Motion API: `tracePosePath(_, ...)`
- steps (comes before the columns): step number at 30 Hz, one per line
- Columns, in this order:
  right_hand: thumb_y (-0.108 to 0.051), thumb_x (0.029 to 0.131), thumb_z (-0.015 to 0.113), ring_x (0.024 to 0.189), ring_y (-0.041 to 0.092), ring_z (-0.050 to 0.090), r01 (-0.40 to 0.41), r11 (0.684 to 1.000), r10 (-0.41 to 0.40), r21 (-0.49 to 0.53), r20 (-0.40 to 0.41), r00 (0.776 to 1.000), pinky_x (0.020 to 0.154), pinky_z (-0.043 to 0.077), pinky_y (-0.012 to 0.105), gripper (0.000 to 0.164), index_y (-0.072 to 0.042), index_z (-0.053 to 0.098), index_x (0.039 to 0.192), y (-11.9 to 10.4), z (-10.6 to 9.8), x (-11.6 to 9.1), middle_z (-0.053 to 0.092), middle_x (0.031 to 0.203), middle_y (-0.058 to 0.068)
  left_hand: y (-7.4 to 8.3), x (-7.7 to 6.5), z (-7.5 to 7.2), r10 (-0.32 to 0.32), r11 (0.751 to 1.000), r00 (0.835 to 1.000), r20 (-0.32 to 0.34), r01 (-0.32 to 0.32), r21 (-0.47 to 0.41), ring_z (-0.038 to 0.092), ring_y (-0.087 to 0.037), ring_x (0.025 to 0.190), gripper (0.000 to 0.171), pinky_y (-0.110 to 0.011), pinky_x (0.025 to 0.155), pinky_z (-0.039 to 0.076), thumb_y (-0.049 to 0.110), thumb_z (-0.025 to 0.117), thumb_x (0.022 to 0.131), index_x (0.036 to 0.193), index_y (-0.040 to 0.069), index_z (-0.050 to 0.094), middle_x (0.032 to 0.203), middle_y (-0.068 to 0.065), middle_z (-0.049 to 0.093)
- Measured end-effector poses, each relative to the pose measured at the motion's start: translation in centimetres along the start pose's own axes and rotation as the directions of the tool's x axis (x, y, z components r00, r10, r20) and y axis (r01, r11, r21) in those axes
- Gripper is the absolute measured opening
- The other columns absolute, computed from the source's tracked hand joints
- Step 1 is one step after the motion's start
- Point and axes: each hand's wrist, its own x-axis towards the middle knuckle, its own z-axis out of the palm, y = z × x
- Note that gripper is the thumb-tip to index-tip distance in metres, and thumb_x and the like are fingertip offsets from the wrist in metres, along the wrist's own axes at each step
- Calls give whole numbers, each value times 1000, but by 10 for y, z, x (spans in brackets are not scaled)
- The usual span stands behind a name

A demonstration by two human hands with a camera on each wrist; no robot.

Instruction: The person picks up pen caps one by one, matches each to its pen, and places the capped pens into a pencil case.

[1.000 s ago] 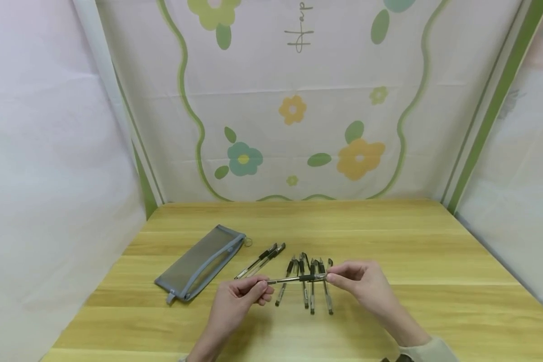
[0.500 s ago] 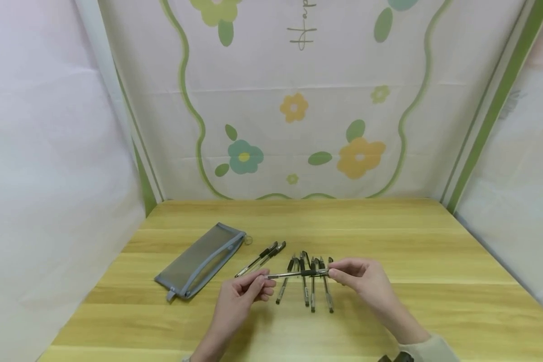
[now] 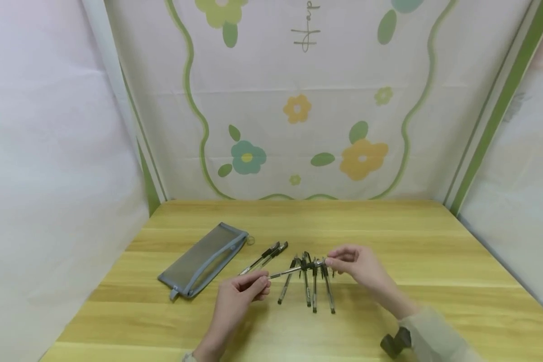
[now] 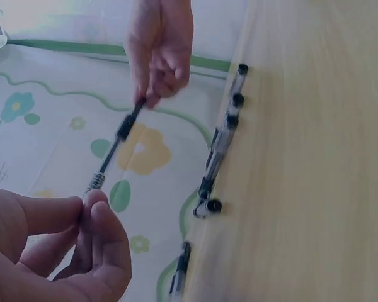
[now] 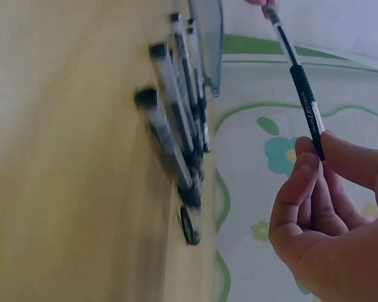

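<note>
A slim clear-barrelled pen (image 3: 289,272) with a black grip is held level-ish above the table between both hands. My left hand (image 3: 241,296) pinches its rear end between thumb and index finger. At the black-grip end, my right hand (image 3: 357,266) pinches the pen with thumb and fingertips, as the right wrist view shows, the other fingers curled below. Beneath it several similar pens (image 3: 314,296) lie in a loose row, their upper parts partly hidden behind the held pen. Two more pens (image 3: 266,255) lie slanted, just beyond my left hand.
A grey mesh pencil case (image 3: 199,259) with blue-grey trim and a zip lies at the left on the wooden table (image 3: 389,226). A flower-printed cloth (image 3: 271,65) hangs behind the table, with pale panels on both sides. A black device (image 3: 395,342) sits at my right wrist.
My right hand has moved slightly up and away, raising its end of the pen, so the pen tilts more. My left hand keeps its pinch in nearly the same place.
</note>
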Motion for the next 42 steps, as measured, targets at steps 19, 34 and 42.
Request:
tracePosePath(19,-12,88,75,99,37,65,-32,996,55,-85,277,959,87,54,44,31,5,69,114,2,14,122,72,101,10,-15,20,-13,-199,974,979,-32,194,-117,71,-27,85,30,-36,79,57,1,67,92,116,-16,61,101,-27,68)
tracePosePath(34,-5,87,75,84,27,69,0,983,61,-183,329,942,74,58,38,25,7,71,108,18,19,139,72,98,13,-21,27,-8,-190,979,974,-124,179,-94,72,-27,80,25,-35,76,58,-4,66,91,112,-17,61,94,-26,69)
tracePosePath(42,-4,86,75,72,20,66,76,962,16,-263,334,943,64,57,32,15,2,75,100,20,26,143,73,90,10,-23,27,-11,-193,979,973,-127,182,-94,72,-26,75,30,-35,74,59,-4,65,92,118,-18,58,93,-27,69)
